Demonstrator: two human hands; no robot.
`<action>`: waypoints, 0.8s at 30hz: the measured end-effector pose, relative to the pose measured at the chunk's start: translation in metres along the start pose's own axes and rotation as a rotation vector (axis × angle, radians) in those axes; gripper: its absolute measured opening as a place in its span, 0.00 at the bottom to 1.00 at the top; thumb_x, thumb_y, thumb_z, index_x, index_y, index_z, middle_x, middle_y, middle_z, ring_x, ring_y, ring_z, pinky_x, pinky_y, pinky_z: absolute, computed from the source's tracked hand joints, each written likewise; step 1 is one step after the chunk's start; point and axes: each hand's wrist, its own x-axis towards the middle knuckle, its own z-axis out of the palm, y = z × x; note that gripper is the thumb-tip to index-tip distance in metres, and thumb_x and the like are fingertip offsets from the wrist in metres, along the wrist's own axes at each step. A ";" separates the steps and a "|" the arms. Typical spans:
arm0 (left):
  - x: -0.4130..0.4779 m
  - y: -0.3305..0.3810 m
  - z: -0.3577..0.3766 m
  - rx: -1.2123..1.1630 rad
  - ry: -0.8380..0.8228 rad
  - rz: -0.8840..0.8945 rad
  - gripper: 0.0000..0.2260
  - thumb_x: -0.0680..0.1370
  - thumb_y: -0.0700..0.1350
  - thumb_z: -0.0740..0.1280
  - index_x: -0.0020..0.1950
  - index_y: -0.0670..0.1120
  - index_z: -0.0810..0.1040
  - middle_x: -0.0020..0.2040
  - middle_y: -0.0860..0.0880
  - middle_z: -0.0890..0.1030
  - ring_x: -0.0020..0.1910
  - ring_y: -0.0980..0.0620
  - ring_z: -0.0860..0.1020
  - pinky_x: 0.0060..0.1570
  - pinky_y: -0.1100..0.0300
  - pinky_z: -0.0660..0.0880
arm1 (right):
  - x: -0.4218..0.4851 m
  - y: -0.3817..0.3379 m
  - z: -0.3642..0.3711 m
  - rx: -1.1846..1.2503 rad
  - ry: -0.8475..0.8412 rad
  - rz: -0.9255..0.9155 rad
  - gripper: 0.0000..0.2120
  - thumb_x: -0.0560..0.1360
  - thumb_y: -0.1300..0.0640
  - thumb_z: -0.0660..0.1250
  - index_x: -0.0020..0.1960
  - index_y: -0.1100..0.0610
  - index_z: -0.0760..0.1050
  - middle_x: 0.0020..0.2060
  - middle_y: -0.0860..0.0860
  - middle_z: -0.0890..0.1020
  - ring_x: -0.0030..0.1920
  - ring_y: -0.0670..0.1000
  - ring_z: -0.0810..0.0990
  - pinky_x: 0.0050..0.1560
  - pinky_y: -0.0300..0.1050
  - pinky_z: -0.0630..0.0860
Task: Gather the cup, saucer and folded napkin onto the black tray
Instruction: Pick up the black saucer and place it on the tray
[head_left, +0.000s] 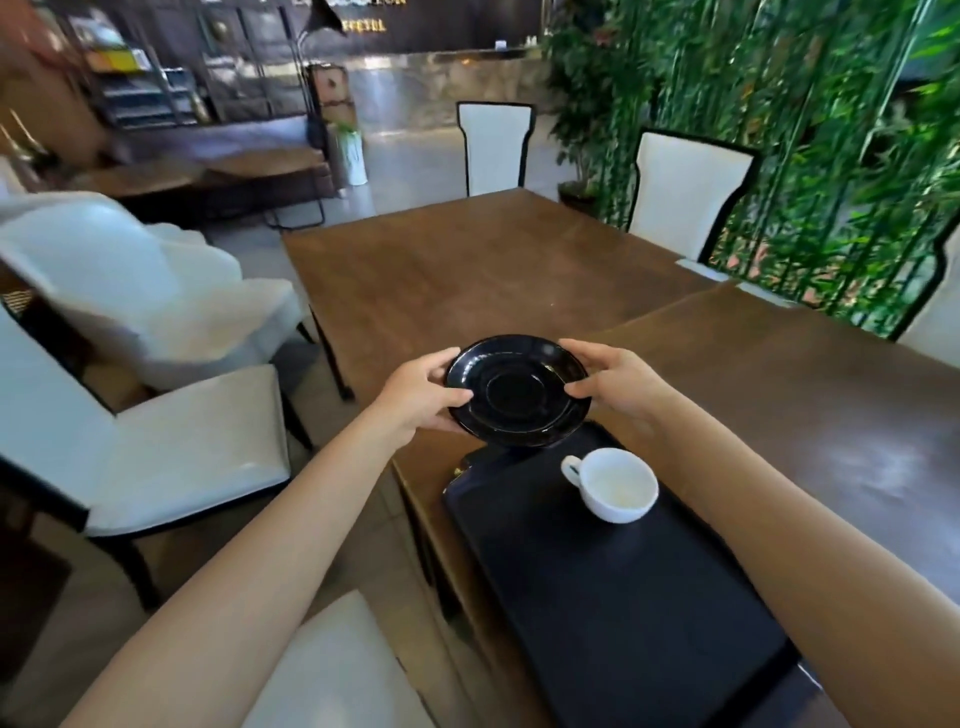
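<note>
Holding the saucer (517, 392), fingers (451, 399) of left hand (415, 397) and right hand (618, 384) pinching its rim.
Best lowered flat onto the tray (597, 597) beneath the fingers, clear of the cup (618, 483).

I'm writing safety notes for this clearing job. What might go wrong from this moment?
The glossy black round saucer is held only by its rim between the left hand and right hand, in mid-air; it might slip. Lowering it could knock the white ceramic cup standing on the black rectangular tray.
</note>
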 end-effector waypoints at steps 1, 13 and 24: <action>0.000 -0.005 -0.005 -0.004 0.006 -0.008 0.30 0.72 0.29 0.68 0.71 0.46 0.66 0.62 0.45 0.72 0.50 0.45 0.79 0.31 0.53 0.81 | 0.002 0.003 0.005 0.011 -0.007 0.007 0.30 0.73 0.77 0.61 0.71 0.57 0.66 0.62 0.51 0.75 0.57 0.53 0.77 0.39 0.36 0.80; 0.008 -0.075 -0.003 0.013 0.013 -0.126 0.30 0.73 0.30 0.68 0.71 0.49 0.67 0.60 0.47 0.73 0.54 0.43 0.78 0.31 0.54 0.81 | 0.009 0.073 0.026 -0.009 0.000 0.105 0.30 0.72 0.75 0.63 0.70 0.56 0.68 0.50 0.48 0.79 0.49 0.50 0.79 0.38 0.34 0.77; 0.017 -0.141 0.015 0.160 -0.040 -0.171 0.30 0.73 0.32 0.68 0.71 0.54 0.67 0.61 0.48 0.74 0.48 0.49 0.79 0.31 0.57 0.81 | -0.013 0.149 0.044 -0.035 0.129 0.152 0.30 0.72 0.72 0.66 0.70 0.52 0.68 0.54 0.45 0.77 0.52 0.49 0.77 0.58 0.46 0.74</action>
